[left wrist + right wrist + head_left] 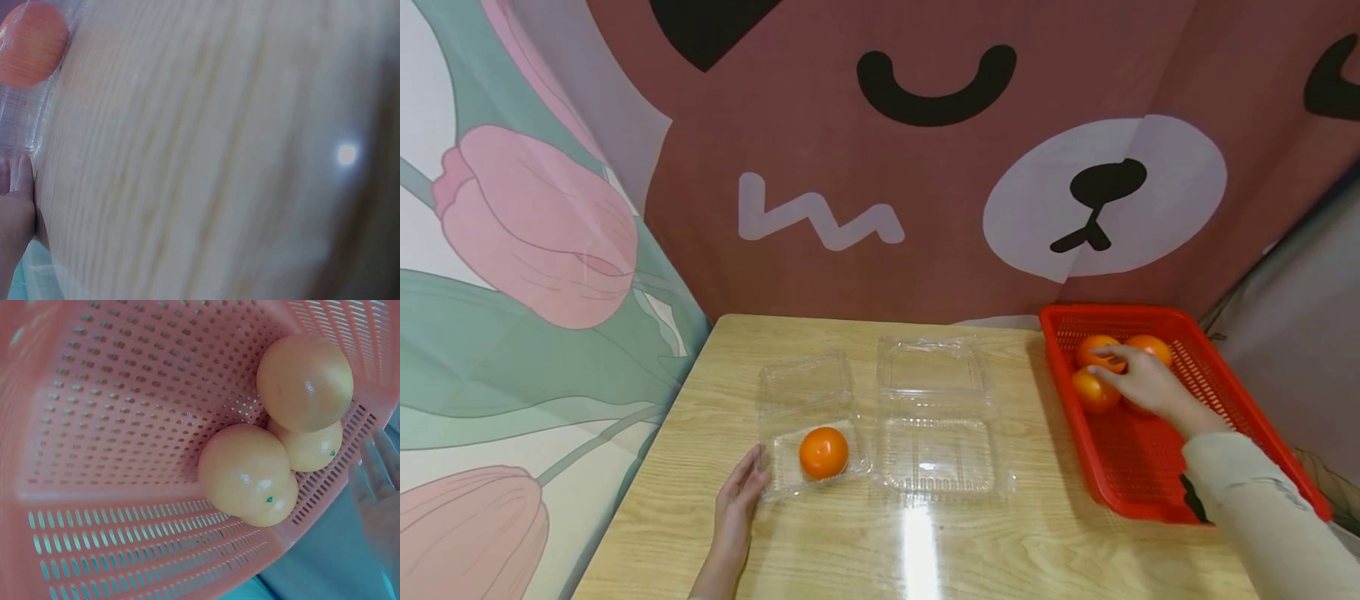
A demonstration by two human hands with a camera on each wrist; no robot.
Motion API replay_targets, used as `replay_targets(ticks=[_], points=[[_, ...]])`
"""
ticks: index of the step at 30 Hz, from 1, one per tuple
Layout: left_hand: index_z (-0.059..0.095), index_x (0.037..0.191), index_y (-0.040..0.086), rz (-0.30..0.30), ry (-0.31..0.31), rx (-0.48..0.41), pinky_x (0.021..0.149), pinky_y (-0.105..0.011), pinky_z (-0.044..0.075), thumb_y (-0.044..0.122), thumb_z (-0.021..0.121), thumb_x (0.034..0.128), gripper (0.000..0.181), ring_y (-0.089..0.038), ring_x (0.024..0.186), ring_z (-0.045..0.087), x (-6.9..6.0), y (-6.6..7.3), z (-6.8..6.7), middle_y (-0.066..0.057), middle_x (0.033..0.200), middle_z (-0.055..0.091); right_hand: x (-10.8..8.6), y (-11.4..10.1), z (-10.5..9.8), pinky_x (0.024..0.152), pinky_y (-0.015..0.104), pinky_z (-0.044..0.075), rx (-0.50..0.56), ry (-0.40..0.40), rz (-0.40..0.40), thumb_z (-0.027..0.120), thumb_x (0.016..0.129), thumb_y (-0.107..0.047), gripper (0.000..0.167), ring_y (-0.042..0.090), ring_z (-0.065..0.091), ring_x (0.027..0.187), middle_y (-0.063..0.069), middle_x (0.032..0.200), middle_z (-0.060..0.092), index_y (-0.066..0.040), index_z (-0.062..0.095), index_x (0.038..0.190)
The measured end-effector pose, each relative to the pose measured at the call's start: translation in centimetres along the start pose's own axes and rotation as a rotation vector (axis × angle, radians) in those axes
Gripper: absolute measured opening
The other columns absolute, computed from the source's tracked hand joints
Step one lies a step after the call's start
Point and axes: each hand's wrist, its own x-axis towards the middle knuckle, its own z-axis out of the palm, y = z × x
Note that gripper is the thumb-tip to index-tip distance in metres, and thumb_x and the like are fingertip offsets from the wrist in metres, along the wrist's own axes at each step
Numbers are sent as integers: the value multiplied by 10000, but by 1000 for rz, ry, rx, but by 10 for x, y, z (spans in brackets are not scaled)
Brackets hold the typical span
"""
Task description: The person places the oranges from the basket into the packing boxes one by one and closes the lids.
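An orange (823, 453) sits in the lower half of a clear plastic clamshell box (786, 463) whose lid lies folded back. At that box's left edge is my left hand (739, 500), its fingers fairly straight and touching or very near the plastic. My right hand (1146, 387) reaches over a red basket (1138, 467) with several oranges (1095, 393) piled toward its far left corner. In the right wrist view, a gap shows between the extended fingers (375, 464) and the nearest orange (305, 382). The head view hides part of the pile behind this hand.
A second clear clamshell box (937, 457) lies unfolded between the first box and the basket, with nothing in it. The wooden table (820, 550) meets a printed curtain (940, 275) at its back edge. Another patterned cloth (527, 367) hangs along the left.
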Motion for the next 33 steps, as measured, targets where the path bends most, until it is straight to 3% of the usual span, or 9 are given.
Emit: replay_targets(ticks=[5,13,24,33], points=[[285,1527,-31,16,-3,1,1084,-141,317,99,544,1010,593,55,1298,433,-1,-1,0,-79,1559,336,4,8,4,907,642,437,2,-24,47,580,992,-413,608,506,557,1057,370,1242,561,108,540,1303],[294,1514,-57,35,8,-18,1061,-123,333,85,556,1000,594,93,1237,470,-1,-3,0,12,1504,425,6,17,10,897,642,456,20,-44,69,610,990,-320,549,517,566,1046,379,1218,568,131,532,1292],[277,1521,-48,13,0,-21,1076,-135,322,89,548,1005,599,81,1267,449,0,-2,0,-103,1557,314,8,26,14,888,636,459,23,-141,125,623,972,-377,666,524,572,1052,410,1213,555,180,474,1306],[286,1533,-9,-14,5,-9,1107,-166,297,102,549,1006,600,13,1347,394,1,-1,1,-107,1578,287,12,32,24,923,654,427,73,-156,107,750,876,-277,689,497,556,1031,409,1202,540,205,467,1278]])
